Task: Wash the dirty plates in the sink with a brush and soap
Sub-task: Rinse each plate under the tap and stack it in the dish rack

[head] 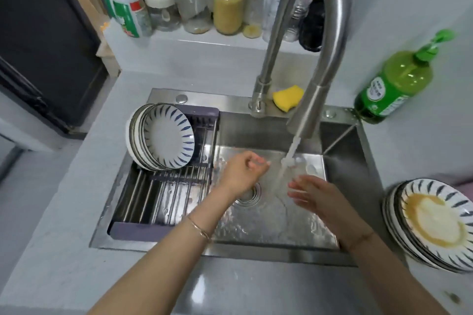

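My right hand (316,195) is flat under the water (286,161), my left hand (242,170) loosely curled, both empty. Wet, they could drop the slippery plates (450,198).

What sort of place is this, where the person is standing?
Most likely a home kitchen: a stainless steel sink with water running from a gooseneck faucet, patterned plates standing in a drying rack, and food jars lined up behind.
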